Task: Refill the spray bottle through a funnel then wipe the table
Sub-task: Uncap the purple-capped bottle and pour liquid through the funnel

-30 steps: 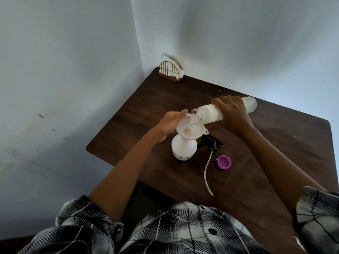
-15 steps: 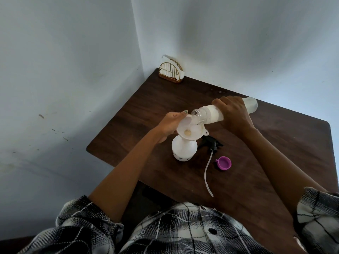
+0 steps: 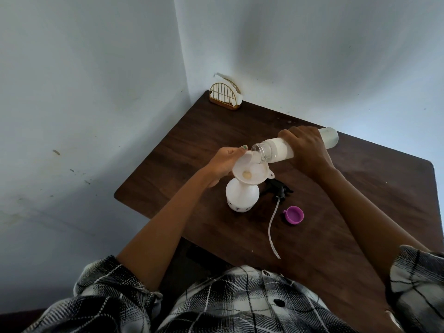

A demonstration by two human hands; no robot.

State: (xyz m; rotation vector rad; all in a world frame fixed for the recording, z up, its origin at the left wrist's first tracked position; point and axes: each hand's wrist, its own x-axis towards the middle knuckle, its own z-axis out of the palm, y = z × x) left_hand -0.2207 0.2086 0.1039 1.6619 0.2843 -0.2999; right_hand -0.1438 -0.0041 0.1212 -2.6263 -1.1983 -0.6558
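Note:
A white round spray bottle (image 3: 242, 197) stands on the dark wooden table (image 3: 360, 200), with a white funnel (image 3: 251, 173) set in its neck. My left hand (image 3: 222, 163) pinches the funnel's far rim. My right hand (image 3: 306, 150) grips a clear refill bottle (image 3: 278, 151) tipped almost level, its open mouth over the funnel. The black spray head (image 3: 278, 191) with its long clear tube (image 3: 272, 231) lies on the table right of the spray bottle. A purple cap (image 3: 294, 214) lies beside the tube.
A gold wire napkin holder (image 3: 224, 97) with white napkins stands in the table's far corner against the walls. Pale walls close in on the left and back. The table's left edge runs close to the spray bottle.
The refill bottle has stayed tipped over the funnel, with its rear end raised very slightly. Both hands keep their hold.

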